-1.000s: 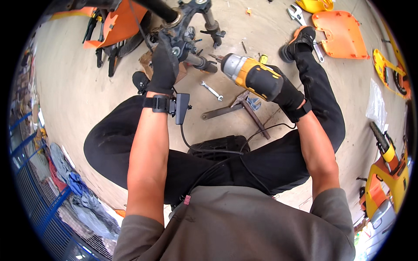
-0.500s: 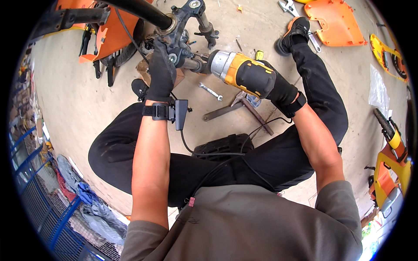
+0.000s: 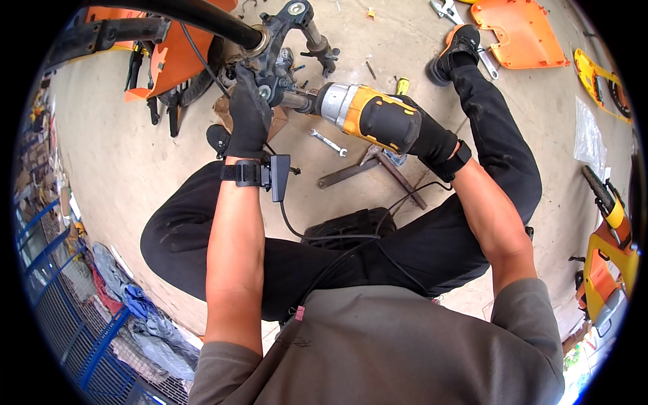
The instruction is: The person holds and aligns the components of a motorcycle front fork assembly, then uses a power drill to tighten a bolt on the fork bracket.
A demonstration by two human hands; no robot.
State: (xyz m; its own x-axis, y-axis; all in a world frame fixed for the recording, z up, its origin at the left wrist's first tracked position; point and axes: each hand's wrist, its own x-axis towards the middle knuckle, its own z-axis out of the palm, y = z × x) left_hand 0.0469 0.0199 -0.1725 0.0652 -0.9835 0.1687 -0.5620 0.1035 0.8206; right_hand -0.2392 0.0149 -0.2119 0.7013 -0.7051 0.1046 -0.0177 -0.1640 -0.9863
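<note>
My left hand (image 3: pixel 248 116), in a black glove, is closed against the near side of a dark front fork's clamp (image 3: pixel 275 62); its fingertips are partly hidden. A short metal fork leg (image 3: pixel 293 100) sticks out of the clamp to the right. My gloved right hand (image 3: pixel 432 140) grips a yellow and black impact wrench (image 3: pixel 383 120) with a silver nose. The wrench lies level, its nose pointing left at the end of the fork leg. Its tip overlaps the leg, and I cannot tell whether they touch.
Between my legs lie a combination wrench (image 3: pixel 329 142), a hammer (image 3: pixel 399 175) and a flat metal bar (image 3: pixel 345 174). An adjustable wrench (image 3: pixel 445 9) and an orange panel (image 3: pixel 523 37) lie far right. Orange bodywork (image 3: pixel 177 57) stands left; a blue metal rack (image 3: pixel 88 351) is lower left.
The impact wrench and my right hand have shifted slightly left and down. The fork has moved a little in view, and my left hand stays on its clamp.
</note>
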